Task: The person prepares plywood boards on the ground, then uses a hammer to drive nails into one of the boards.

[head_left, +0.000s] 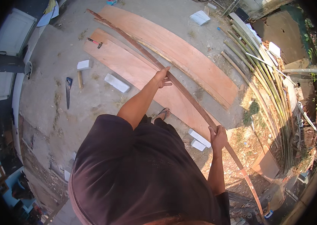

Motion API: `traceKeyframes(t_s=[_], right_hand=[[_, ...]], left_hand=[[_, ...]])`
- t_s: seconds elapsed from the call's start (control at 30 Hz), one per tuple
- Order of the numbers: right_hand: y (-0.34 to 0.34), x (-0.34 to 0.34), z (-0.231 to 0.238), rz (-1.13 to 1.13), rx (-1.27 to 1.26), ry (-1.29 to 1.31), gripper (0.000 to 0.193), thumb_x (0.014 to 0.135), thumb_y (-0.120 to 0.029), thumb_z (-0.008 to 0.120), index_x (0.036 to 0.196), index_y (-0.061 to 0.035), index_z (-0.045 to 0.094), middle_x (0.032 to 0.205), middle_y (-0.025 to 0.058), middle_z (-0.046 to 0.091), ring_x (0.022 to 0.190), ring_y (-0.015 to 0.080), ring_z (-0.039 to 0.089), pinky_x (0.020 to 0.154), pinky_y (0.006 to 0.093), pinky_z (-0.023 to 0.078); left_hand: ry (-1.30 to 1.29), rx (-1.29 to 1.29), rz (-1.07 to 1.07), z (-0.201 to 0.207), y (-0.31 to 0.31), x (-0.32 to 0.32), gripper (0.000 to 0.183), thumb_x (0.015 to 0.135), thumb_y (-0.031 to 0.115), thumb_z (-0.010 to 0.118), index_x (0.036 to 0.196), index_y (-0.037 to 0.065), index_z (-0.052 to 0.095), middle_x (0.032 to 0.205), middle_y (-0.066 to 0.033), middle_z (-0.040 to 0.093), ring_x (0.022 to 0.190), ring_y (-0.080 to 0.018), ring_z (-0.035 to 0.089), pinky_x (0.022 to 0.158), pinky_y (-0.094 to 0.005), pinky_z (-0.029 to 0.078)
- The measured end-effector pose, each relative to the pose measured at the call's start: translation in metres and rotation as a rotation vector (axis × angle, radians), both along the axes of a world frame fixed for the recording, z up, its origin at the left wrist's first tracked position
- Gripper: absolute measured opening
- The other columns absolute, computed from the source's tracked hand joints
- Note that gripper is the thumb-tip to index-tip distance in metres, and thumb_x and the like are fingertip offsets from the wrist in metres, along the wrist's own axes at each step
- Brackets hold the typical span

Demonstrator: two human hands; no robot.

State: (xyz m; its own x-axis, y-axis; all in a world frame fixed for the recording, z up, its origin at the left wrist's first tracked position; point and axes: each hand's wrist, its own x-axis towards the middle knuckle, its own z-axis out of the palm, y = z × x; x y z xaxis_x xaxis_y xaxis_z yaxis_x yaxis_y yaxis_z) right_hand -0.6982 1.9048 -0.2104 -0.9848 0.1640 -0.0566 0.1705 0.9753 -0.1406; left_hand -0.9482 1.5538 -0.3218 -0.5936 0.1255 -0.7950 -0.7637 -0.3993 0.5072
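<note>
A long, narrow brown wooden batten (pixel 188 96) runs slantwise in front of me, from far left to near right. My left hand (pixel 162 78) holds it near the middle, thumb along the top and some fingers spread beneath. Closer to me on the right, my right hand (pixel 217 138) is wrapped round the same batten. Below it lie two long plywood strips, a far one (pixel 192 56) with a rough pale edge and a near one (pixel 128 64). A hammer (pixel 95 43) with a red-and-black handle rests on the near strip's far left end.
White blocks (pixel 117 83) lie around the plywood, with another pair (pixel 199 139) by its near right end. A handsaw (pixel 68 92) and a short wood piece (pixel 80 79) are on the concrete at left. Bamboo poles (pixel 265 80) are piled at right. My sandalled foot (pixel 163 113) is beside the plywood.
</note>
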Motion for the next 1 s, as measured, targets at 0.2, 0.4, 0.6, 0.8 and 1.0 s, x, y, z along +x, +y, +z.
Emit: traceKeyframes(t_s=[0.2,0.4,0.6,0.8,1.0], right_hand=[[0.077,-0.133,-0.047,-0.164,0.228,0.0,0.054,0.093,-0.047,0.07,0.123,-0.0035,0.061,0.12,0.0176,0.063,0.117,0.0376,0.06,0.101,0.0542,0.043],[0.023,-0.206,-0.06,-0.168,-0.186,-0.148,0.042,0.094,-0.036,0.068,0.129,-0.0129,0.066,0.128,0.0167,0.067,0.119,0.0365,0.064,0.1,0.0535,0.049],[-0.056,-0.124,-0.119,-0.066,-0.423,-0.354,0.038,0.091,-0.032,0.068,0.115,-0.0028,0.073,0.11,0.0225,0.074,0.103,0.0389,0.072,0.089,0.0453,0.056],[-0.078,-0.045,-0.162,0.041,-0.482,-0.623,0.039,0.089,-0.033,0.07,0.11,-0.0008,0.074,0.106,0.0238,0.075,0.098,0.0341,0.074,0.089,0.0411,0.056],[-0.085,-0.072,-0.158,-0.329,-0.764,-0.601,0.03,0.095,-0.026,0.066,0.11,-0.0011,0.073,0.093,0.0113,0.074,0.075,0.0171,0.071,0.062,0.0311,0.054]], left_hand=[[0.266,-0.275,-0.333,0.044,0.004,-0.012,0.096,0.096,0.055,0.066,0.162,0.002,0.02,0.161,-0.0285,0.031,0.145,-0.0427,0.04,0.11,-0.0552,0.046],[0.248,-0.68,-0.452,-0.03,-0.093,0.127,0.085,0.093,0.048,0.068,0.152,-0.006,0.039,0.134,-0.027,0.065,0.125,-0.0333,0.063,0.104,-0.0391,0.049],[-0.646,-0.686,-0.113,-0.082,-0.224,0.368,0.055,0.095,0.043,0.064,0.133,0.005,0.058,0.117,-0.0132,0.065,0.099,-0.0302,0.064,0.084,-0.0496,0.051],[-0.68,-0.498,0.203,-0.07,-0.234,0.468,0.049,0.096,0.041,0.063,0.13,0.005,0.061,0.113,-0.0138,0.068,0.084,-0.0284,0.065,0.067,-0.0441,0.048],[-0.132,-0.769,-0.431,-0.115,-0.247,0.374,0.051,0.096,0.038,0.065,0.126,-0.003,0.064,0.107,-0.0182,0.072,0.085,-0.0255,0.069,0.074,-0.0393,0.054]])
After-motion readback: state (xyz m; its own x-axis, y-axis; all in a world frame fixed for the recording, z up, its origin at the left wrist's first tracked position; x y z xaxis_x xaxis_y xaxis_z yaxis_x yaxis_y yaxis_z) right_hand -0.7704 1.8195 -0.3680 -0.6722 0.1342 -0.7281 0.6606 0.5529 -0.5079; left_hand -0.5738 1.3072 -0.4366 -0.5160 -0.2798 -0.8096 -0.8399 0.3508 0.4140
